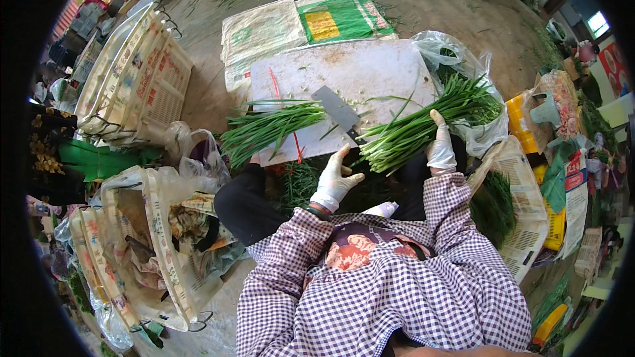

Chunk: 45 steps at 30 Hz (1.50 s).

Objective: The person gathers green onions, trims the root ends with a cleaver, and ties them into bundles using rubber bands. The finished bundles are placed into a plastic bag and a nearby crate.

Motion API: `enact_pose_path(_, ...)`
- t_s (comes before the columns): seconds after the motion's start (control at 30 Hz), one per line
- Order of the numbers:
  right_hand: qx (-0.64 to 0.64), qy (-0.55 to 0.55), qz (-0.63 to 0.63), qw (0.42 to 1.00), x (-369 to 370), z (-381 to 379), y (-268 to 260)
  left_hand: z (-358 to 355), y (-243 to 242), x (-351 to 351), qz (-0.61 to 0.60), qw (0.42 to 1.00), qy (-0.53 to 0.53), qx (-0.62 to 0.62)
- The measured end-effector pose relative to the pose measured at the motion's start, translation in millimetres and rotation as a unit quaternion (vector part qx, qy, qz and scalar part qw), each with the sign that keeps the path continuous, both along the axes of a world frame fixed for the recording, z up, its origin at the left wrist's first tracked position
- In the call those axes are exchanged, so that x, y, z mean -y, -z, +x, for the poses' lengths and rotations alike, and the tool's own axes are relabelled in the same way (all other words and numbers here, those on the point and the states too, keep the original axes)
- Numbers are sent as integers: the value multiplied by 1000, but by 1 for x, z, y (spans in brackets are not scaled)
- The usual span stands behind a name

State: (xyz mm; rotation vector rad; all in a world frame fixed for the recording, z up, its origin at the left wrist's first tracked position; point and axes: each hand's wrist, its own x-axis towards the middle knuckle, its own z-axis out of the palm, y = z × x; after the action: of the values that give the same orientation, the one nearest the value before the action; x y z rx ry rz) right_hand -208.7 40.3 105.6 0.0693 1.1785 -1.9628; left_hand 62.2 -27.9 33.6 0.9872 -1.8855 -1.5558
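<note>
My right hand [441,144], in a pale glove, grips a thick bundle of long green stalks [407,139], perhaps garlic chives, at the right edge of a worn white board [377,64]. My left hand [337,178], gloved too, is raised before the board's near edge with thumb and fingers apart and nothing in it. A cleaver [337,109] lies flat on the board, its dark handle towards me. Left of it, a second bunch of green stalks [278,124] rests across a red tie [299,146]. Small pale cut bits are scattered around the blade.
Stacked plastic crates [163,79] stand at the left, with more crates [168,258] nearer. A clear plastic bag [476,131] of greens adjoins the board's right side. Beyond the board lie woven sacks [263,25]. A crate with greens [526,208] is by my right arm.
</note>
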Motion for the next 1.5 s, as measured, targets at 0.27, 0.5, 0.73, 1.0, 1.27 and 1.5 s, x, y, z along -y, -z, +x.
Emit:
enact_pose_path(0.27, -19, -7, 12, 1000, -2, 4, -7, -4, 20, 0, 110, 992, -9, -55)
enact_pose_path(0.5, -73, -6, -2, 997, -4, 17, -26, 38, -7, 16, -165, 935, 78, 304)
enact_pose_path(0.73, -98, -169, 0, 981, 3, 40, -37, -45, -40, 28, -5, 983, 184, 6)
enact_pose_path(1.0, -263, -243, 52, 932, 44, 92, -19, -69, -16, 8, 476, 840, 135, -221)
enact_pose_path(1.27, -528, -292, 154, 783, 4, 40, -27, -49, 5, 15, 604, 702, 95, -364)
enact_pose_path(1.5, -269, -437, 74, 855, -41, 81, -11, -70, -1, 14, 582, 732, 42, -351)
